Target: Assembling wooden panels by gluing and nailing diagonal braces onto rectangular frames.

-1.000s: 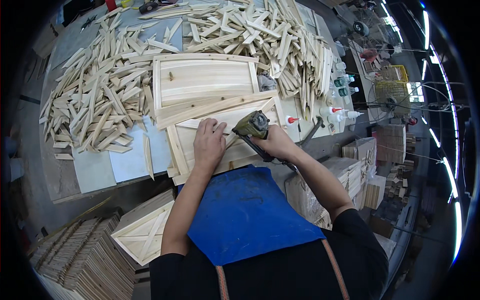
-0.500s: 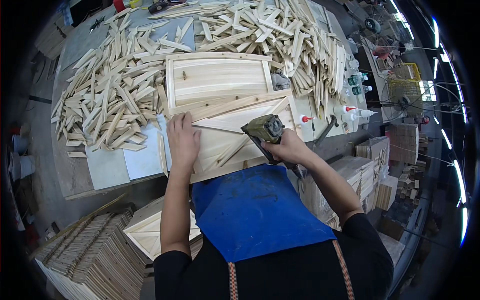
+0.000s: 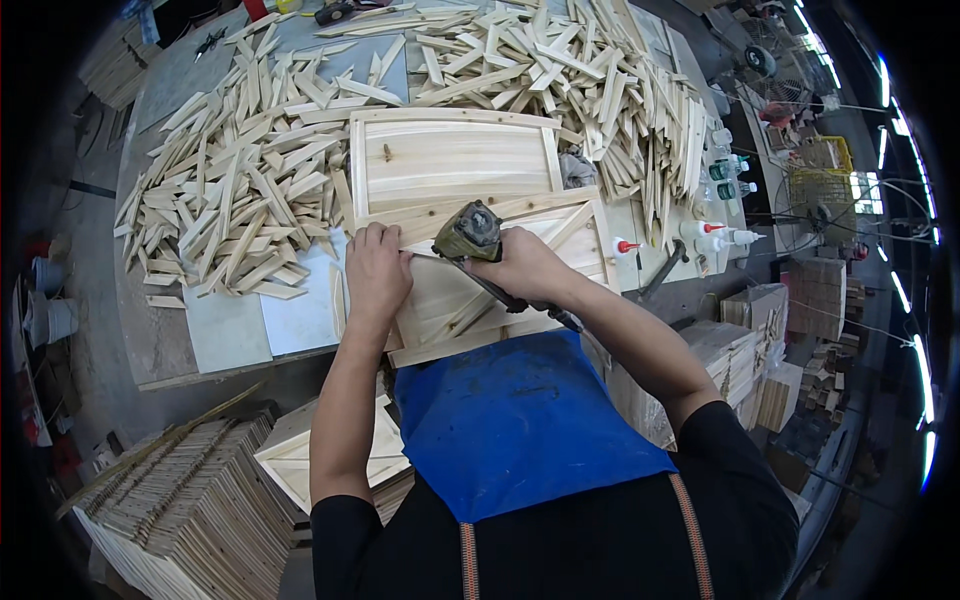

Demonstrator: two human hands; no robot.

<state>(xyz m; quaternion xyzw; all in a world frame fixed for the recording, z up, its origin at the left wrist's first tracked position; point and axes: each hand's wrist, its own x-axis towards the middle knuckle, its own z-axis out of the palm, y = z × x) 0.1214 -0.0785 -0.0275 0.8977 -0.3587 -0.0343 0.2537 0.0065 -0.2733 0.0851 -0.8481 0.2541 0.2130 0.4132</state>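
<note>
My right hand [image 3: 520,265] is closed round the grip of a dark olive nail gun [image 3: 470,232], held above the wooden panel. My left hand [image 3: 379,270] lies on the panel's left edge, its fingers over the frame corner. Under both hands, the pale wooden frame panel [image 3: 430,317] rests on the table against my blue apron [image 3: 520,420]. It has diagonal strips, some lying across its lower part. A second framed panel [image 3: 455,158] lies beyond it, touching or just under its far edge. The nail gun's nose is hidden behind its body.
Heaps of loose mitred wood strips [image 3: 235,200] cover the table's left and far right. Glue bottles with red tips [image 3: 625,246] and a hammer [image 3: 665,268] lie at the right. Stacked panels [image 3: 190,500] stand at lower left, and wrapped wood stacks [image 3: 720,350] at right.
My right hand has carried the nail gun leftward across the panel, closer to my left hand. The left hand stays on the panel's left edge. The whole view has shifted slightly.
</note>
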